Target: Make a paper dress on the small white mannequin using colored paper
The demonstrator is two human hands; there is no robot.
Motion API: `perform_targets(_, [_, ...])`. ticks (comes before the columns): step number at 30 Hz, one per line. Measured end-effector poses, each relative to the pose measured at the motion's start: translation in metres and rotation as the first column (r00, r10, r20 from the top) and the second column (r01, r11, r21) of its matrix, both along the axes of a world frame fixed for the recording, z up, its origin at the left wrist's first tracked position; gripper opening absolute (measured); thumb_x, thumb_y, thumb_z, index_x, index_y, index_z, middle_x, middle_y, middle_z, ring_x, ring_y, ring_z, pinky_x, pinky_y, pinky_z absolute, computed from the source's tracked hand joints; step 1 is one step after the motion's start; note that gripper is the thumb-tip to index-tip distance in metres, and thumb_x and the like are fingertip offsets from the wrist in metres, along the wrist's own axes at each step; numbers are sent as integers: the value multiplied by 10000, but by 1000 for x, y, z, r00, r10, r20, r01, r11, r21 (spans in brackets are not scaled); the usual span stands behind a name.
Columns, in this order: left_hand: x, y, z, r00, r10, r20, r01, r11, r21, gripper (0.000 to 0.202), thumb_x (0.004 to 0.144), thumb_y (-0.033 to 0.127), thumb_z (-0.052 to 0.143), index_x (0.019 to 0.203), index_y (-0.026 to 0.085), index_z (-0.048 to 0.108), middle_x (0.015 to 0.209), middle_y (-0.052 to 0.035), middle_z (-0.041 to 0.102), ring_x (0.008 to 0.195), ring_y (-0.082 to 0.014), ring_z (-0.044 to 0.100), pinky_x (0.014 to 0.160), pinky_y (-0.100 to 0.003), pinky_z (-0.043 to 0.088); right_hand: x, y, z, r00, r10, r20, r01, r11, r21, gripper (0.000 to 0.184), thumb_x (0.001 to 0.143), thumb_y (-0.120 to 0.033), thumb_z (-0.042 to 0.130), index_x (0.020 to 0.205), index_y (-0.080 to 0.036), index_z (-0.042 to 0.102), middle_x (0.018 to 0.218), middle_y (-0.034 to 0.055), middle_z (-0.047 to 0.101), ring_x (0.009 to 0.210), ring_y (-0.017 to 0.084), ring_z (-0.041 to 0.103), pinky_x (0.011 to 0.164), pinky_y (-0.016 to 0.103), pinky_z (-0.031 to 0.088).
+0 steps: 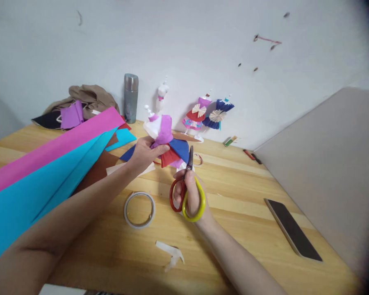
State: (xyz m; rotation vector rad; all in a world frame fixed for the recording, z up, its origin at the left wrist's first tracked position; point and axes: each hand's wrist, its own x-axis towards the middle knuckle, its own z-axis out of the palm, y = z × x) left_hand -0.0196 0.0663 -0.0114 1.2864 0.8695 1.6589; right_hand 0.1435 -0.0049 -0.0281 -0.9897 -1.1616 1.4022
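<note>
My left hand (146,153) is closed around a small white dress form (152,128) wrapped in purple, red and blue crepe paper. The blue and red paper (178,150) flares out below like a skirt. In my right hand (192,194) are scissors (190,164) with one red and one yellow handle loop. Their blades point up, look closed, and stand just to the right of the blue paper's edge. I cannot tell whether they touch it. A roll of double-sided tape (139,210) lies on the table below my hands.
Pink and turquoise paper sheets (52,168) cover the left side. A flask (130,98), a bare dress form (162,96) and two dressed forms (197,114) stand at the wall. A phone (292,229) lies right; tape-liner scraps (171,252) lie in front.
</note>
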Motion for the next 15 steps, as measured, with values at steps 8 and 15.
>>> perform_targets(8, [4, 13, -3, 936, -139, 323, 152, 988, -15, 501, 635, 543, 870, 902, 150, 713, 774, -29, 736, 777, -177, 697, 765, -294, 541, -8, 4, 2, 906, -180, -382, 270, 943, 196, 367, 855, -592, 623, 978, -247, 641, 758, 4, 657, 666, 175, 634, 648, 353, 519])
perform_targets(15, [-1, 13, -3, 959, -24, 282, 30, 999, -16, 445, 608, 529, 879, 753, 163, 674, 656, 20, 668, 624, -124, 610, 658, -265, 494, -6, -17, 8, 948, 46, -316, 30, 973, 230, 358, 877, -559, 632, 981, -218, 675, 723, 12, 639, 595, 165, 588, 582, 329, 477])
